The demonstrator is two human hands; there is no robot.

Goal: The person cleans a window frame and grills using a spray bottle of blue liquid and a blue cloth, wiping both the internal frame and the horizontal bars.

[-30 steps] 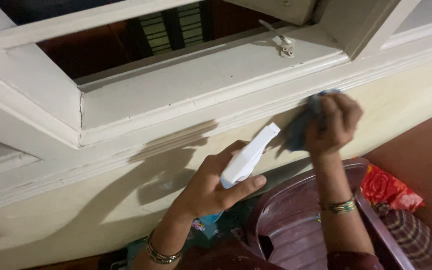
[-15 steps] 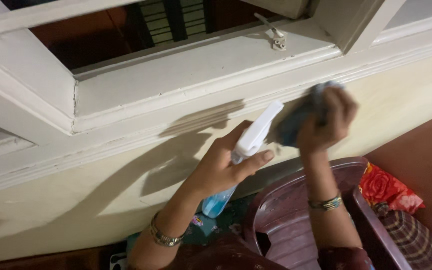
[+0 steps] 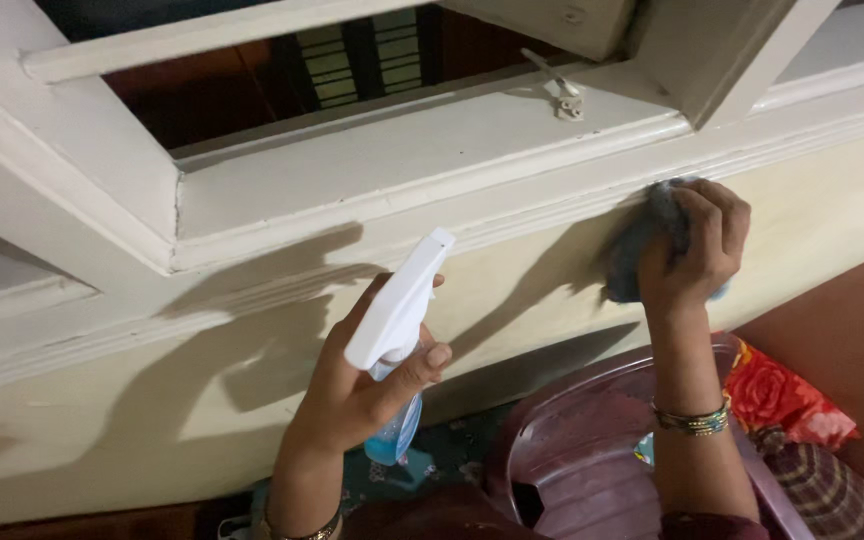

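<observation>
So, far left: window frame [image 3: 102, 190] ran off the top and left edges, dark opening behind it hard to read. My left hand [image 3: 357, 385] was closed around the neck of the spray bottle [image 3: 397, 310], white head tilted up toward the sill, forefinger lying along the head. Blue liquid part mostly hidden behind my palm. Latch [image 3: 564, 100] sat on the sill [image 3: 402, 160] above, small, detail unclear. My right hand [image 3: 697, 245] was curled tight on a blue cloth [image 3: 637, 250], pressed against the moulding under the sill; most of the cloth was hidden under my fingers. Below: maroon plastic chair [image 3: 572, 440], cut off at the bottom. Red floral fabric [image 3: 787, 395] at far right.
</observation>
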